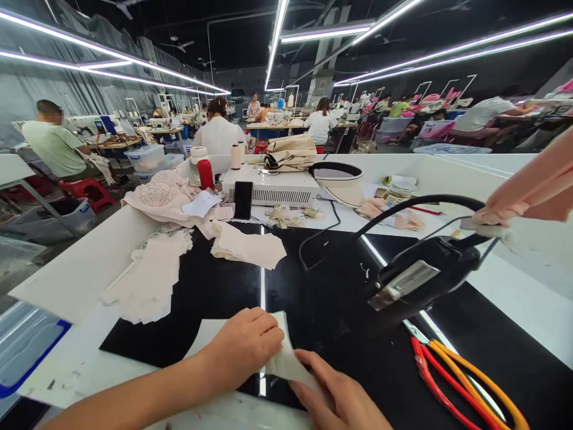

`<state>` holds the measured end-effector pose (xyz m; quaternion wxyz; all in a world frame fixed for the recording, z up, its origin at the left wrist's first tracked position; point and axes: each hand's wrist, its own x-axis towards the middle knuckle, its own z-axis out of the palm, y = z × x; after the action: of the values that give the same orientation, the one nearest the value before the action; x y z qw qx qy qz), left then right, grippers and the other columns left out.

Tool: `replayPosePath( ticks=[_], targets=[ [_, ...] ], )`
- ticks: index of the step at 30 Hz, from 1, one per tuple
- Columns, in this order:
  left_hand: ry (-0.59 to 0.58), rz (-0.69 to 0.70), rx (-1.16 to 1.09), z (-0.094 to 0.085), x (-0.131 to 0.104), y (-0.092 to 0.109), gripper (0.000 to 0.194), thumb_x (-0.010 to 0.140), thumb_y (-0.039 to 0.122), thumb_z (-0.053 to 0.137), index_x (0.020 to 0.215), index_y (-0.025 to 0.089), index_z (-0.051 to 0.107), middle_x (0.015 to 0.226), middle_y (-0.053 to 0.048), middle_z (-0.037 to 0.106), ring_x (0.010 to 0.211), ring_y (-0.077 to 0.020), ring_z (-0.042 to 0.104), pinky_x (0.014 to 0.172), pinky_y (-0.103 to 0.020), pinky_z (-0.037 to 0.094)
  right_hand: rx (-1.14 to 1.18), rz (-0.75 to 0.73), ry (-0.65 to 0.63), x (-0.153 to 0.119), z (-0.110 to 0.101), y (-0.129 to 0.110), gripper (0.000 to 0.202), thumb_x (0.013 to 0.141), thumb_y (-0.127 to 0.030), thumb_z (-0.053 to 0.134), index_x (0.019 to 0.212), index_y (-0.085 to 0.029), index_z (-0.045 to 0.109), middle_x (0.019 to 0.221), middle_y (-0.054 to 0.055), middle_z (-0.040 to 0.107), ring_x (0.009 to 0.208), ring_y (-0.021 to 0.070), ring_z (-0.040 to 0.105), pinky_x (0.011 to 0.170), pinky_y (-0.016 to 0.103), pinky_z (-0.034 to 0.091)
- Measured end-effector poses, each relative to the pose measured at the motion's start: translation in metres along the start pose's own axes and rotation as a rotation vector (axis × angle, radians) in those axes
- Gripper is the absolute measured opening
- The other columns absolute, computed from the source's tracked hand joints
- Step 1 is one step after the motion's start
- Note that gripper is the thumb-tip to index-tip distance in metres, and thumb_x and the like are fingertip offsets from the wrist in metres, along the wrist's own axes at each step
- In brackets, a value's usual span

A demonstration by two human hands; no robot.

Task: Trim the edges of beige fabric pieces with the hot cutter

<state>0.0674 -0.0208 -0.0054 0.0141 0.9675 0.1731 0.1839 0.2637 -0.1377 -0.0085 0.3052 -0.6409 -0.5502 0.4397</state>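
Note:
A cream fabric piece (283, 361) lies at the front edge of the black board, partly hidden under my hands. My left hand (250, 340) has its fingers curled down on the fabric, closed over its upper part. To the right, my right hand (338, 388) pinches the lower right edge between thumb and fingers. A pale flat piece (203, 335) shows left of my left wrist; whether it is the same piece I cannot tell. Beyond my hands lie a stack of cream cut pieces (248, 246) and a larger pile of cut pieces (152, 278).
At right stand a black device with a metal plate (416, 278) and red- and orange-handled tools (447, 364). A phone (243, 200) leans on a white box (275, 188). Lace fabric (156, 191), a red thread spool (205, 174) and a round container (342, 182) stand behind. People sew beyond.

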Motion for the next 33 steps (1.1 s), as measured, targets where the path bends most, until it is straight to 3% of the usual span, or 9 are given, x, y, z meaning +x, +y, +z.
replayPosePath(
  ticks=[3, 8, 13, 15, 17, 21, 25, 29, 33],
  targets=[
    [-0.024, 0.051, -0.017, 0.000, -0.007, 0.010, 0.018, 0.105, 0.010, 0.053, 0.091, 0.018, 0.059, 0.094, -0.004, 0.065, 0.085, -0.0192, 0.061, 0.078, -0.031, 0.052, -0.125, 0.010, 0.066, -0.014, -0.019, 0.007, 0.048, 0.092, -0.058, 0.064, 0.128, -0.028, 0.073, 0.072, 0.001, 0.073, 0.055, 0.0188, 0.064, 0.052, 0.026, 0.049],
    [-0.044, 0.058, -0.054, 0.003, -0.009, 0.019, 0.018, 0.101, 0.002, 0.051, 0.093, 0.016, 0.059, 0.098, -0.005, 0.066, 0.087, -0.0194, 0.060, 0.084, -0.031, 0.054, -0.267, 0.095, 0.172, -0.027, -0.077, 0.014, 0.049, 0.093, -0.063, 0.062, 0.131, -0.032, 0.068, 0.095, 0.003, 0.079, 0.061, 0.0184, 0.069, 0.057, 0.026, 0.056],
    [-0.042, 0.085, -0.067, 0.004, -0.012, 0.026, 0.021, 0.097, -0.003, 0.051, 0.097, 0.017, 0.058, 0.099, -0.006, 0.066, 0.089, -0.0200, 0.061, 0.085, -0.032, 0.054, -0.159, -0.087, 0.485, -0.017, -0.110, 0.003, 0.068, 0.077, -0.073, 0.078, 0.125, -0.027, 0.066, 0.112, 0.012, 0.078, 0.086, 0.0277, 0.077, 0.072, 0.033, 0.065],
    [-0.039, 0.096, -0.068, 0.003, -0.011, 0.028, 0.019, 0.099, 0.000, 0.052, 0.096, 0.018, 0.058, 0.098, -0.006, 0.065, 0.089, -0.0198, 0.061, 0.084, -0.032, 0.053, -0.038, -0.247, 0.628, -0.008, -0.106, -0.015, 0.081, 0.071, -0.077, 0.081, 0.132, -0.028, 0.062, 0.125, 0.013, 0.075, 0.103, 0.0317, 0.077, 0.087, 0.039, 0.066],
    [-0.039, 0.097, -0.066, 0.001, -0.008, 0.029, 0.017, 0.101, 0.003, 0.053, 0.094, 0.018, 0.057, 0.096, -0.005, 0.064, 0.088, -0.0192, 0.061, 0.083, -0.031, 0.053, 0.071, -0.398, 0.656, 0.003, -0.097, -0.039, 0.081, 0.069, -0.073, 0.086, 0.134, -0.032, 0.061, 0.137, 0.012, 0.070, 0.121, 0.0333, 0.071, 0.099, 0.043, 0.063],
    [-0.039, 0.105, -0.049, 0.001, 0.006, 0.027, 0.017, 0.101, 0.006, 0.056, 0.089, 0.017, 0.057, 0.093, -0.004, 0.062, 0.086, -0.0182, 0.059, 0.081, -0.031, 0.051, 0.273, -0.675, 0.676, 0.026, -0.073, -0.086, 0.080, 0.072, -0.054, 0.094, 0.141, -0.037, 0.058, 0.126, 0.005, 0.074, 0.108, 0.0262, 0.076, 0.091, 0.042, 0.066],
    [-0.034, 0.171, 0.059, 0.011, 0.018, 0.025, 0.021, 0.099, 0.008, 0.063, 0.082, 0.018, 0.056, 0.084, -0.003, 0.059, 0.084, -0.0189, 0.057, 0.076, -0.032, 0.048, 0.473, -0.715, 0.787, 0.043, -0.052, -0.109, 0.063, 0.082, -0.030, 0.090, 0.137, -0.037, 0.060, 0.091, -0.004, 0.073, 0.069, 0.0154, 0.070, 0.066, 0.031, 0.063],
    [0.065, 0.167, 0.162, 0.021, 0.015, 0.029, 0.029, 0.097, 0.005, 0.063, 0.074, 0.019, 0.051, 0.074, 0.001, 0.049, 0.074, -0.0176, 0.051, 0.064, -0.032, 0.041, 0.488, -0.732, 0.781, 0.052, -0.041, -0.112, 0.074, 0.076, -0.015, 0.092, 0.137, -0.034, 0.055, 0.087, -0.005, 0.070, 0.064, 0.0151, 0.067, 0.056, 0.029, 0.060],
    [0.146, 0.110, 0.186, 0.024, 0.009, 0.038, 0.027, 0.094, 0.001, 0.060, 0.076, 0.019, 0.052, 0.075, 0.001, 0.047, 0.072, -0.0174, 0.049, 0.063, -0.032, 0.040, 0.477, -0.756, 0.786, 0.060, -0.040, -0.104, 0.075, 0.080, -0.013, 0.088, 0.141, -0.032, 0.050, 0.085, -0.006, 0.070, 0.062, 0.0130, 0.065, 0.056, 0.027, 0.059]
  ],
)
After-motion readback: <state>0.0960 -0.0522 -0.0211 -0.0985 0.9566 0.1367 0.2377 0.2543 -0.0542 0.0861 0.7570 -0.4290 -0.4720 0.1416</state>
